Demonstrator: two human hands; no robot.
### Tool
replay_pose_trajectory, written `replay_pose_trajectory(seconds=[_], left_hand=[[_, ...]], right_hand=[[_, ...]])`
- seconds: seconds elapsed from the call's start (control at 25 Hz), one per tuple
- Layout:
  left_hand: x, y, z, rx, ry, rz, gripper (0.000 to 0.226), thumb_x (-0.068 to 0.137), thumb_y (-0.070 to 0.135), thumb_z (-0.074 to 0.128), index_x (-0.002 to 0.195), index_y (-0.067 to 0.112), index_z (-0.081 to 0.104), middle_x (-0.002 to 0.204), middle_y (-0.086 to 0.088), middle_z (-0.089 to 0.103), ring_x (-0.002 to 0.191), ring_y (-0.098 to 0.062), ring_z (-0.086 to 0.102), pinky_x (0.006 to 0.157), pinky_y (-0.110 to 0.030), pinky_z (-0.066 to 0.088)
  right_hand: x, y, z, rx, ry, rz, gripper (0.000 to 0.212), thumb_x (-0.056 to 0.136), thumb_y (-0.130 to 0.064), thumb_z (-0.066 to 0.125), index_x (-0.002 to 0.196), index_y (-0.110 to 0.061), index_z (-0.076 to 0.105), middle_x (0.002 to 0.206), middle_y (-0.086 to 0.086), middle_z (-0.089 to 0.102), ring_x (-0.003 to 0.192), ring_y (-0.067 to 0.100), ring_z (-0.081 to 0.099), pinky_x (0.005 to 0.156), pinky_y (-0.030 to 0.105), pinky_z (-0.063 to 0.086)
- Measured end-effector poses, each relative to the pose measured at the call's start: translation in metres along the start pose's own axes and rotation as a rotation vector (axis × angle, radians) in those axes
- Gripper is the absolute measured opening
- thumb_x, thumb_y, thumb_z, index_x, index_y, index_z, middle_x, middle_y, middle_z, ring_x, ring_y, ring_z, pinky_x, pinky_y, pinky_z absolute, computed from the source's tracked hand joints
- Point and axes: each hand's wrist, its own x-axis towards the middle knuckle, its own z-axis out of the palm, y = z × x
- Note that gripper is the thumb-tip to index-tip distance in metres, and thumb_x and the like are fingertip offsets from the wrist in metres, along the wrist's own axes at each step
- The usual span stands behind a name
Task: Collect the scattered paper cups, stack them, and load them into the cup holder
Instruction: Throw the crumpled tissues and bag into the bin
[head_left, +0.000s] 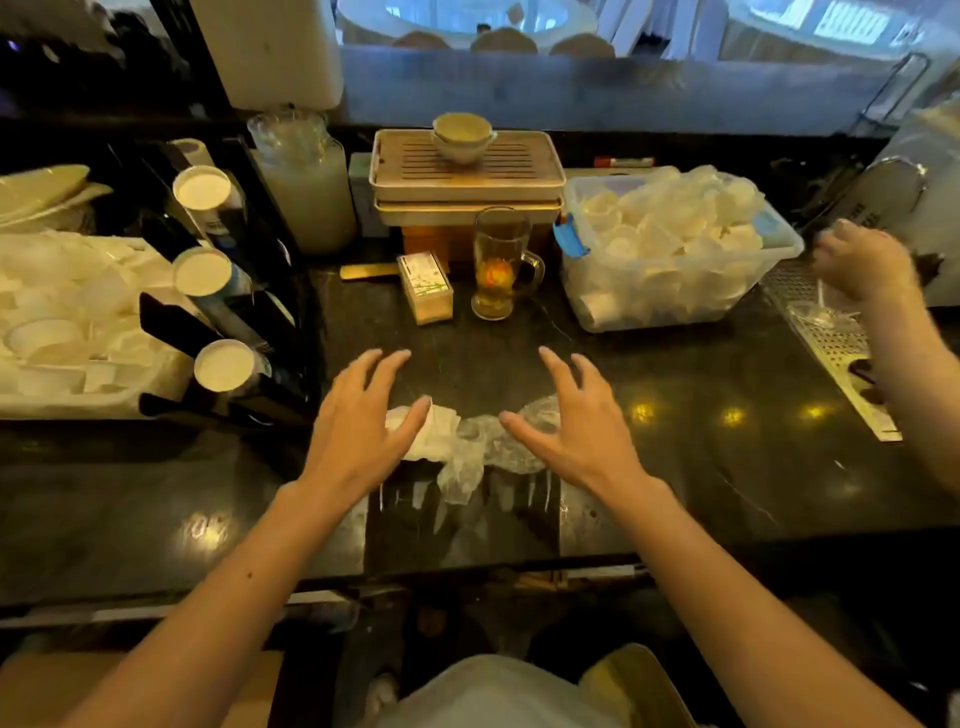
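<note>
Both hands hover spread, each grip released: left hand (358, 431) and right hand (582, 431) over crumpled plastic wrap (467, 447) on the tabletop (701, 415). Paper cups (670, 234) fill a clear bin (582, 312) at 1 o'clock; cup holder (218, 312) at 10 o'clock.

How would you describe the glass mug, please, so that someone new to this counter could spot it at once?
Find the stacked beige trays at the back middle of the dark counter. Just in front of them stands the glass mug, between a small box and a clear tub of white cups. It alone is see-through, has a handle and holds amber liquid.
</note>
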Motion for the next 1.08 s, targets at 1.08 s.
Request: replay_pose_trajectory(seconds=[1.08], left_hand=[[-0.039, -0.038, 0.057, -0.2, -0.251, -0.347, 0.015, 0.089, 0.019, 0.071, 0.104, 0.016, 0.071, 0.12, -0.013, 0.067, 0.115, -0.031, 0.061, 0.095, -0.041, 0.05]], right_hand=[[-0.019, 0.021, 0.084, 0.199, -0.073, 0.227, 0.013, 0.085, -0.013, 0.066, 0.094, -0.021, 0.06, 0.092, 0.001, 0.063, 0.082, 0.023, 0.062, 0.065, 0.033, 0.047]])
